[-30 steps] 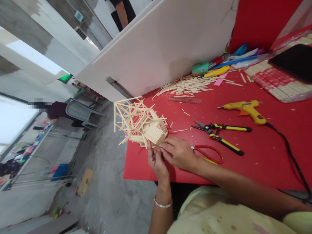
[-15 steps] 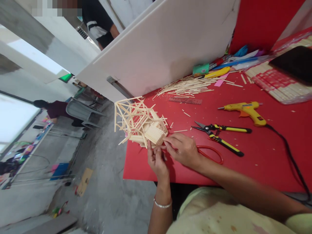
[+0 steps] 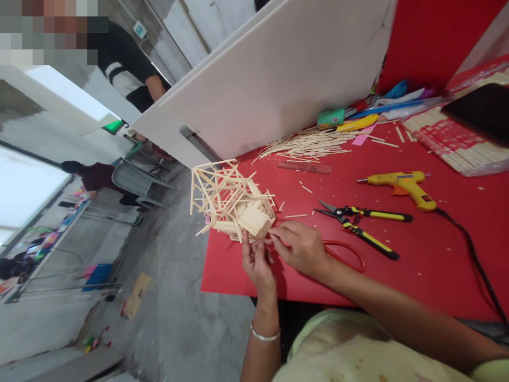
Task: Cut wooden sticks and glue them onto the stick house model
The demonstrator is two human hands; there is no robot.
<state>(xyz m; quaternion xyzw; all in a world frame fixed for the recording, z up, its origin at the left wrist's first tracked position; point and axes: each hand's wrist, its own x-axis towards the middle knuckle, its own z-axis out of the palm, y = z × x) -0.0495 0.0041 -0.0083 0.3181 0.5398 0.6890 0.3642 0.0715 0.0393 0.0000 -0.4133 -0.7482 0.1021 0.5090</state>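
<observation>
A model built of thin wooden sticks (image 3: 217, 193) stands at the left corner of the red table, with an open frame on its left and a slatted panel (image 3: 253, 221) near its front right. My left hand (image 3: 259, 265) is at the model's front edge, its index finger against the panel and its other fingers curled in. Beside it, my right hand (image 3: 300, 246) pinches with thumb and index finger at the model's right front edge. Whatever lies between those fingertips is too small to make out.
Pliers-like cutters (image 3: 353, 223), red-handled scissors (image 3: 350, 249) and a yellow glue gun (image 3: 405, 183) with its cord lie to the right. Loose sticks (image 3: 310, 143) and a ruler (image 3: 304, 167) lie behind. A white board (image 3: 270, 79) borders the table; people (image 3: 99, 175) are beyond.
Both hands stay at the model's front edge with almost no movement. The view has shifted slightly, and the person behind the board appears farther left and lower.
</observation>
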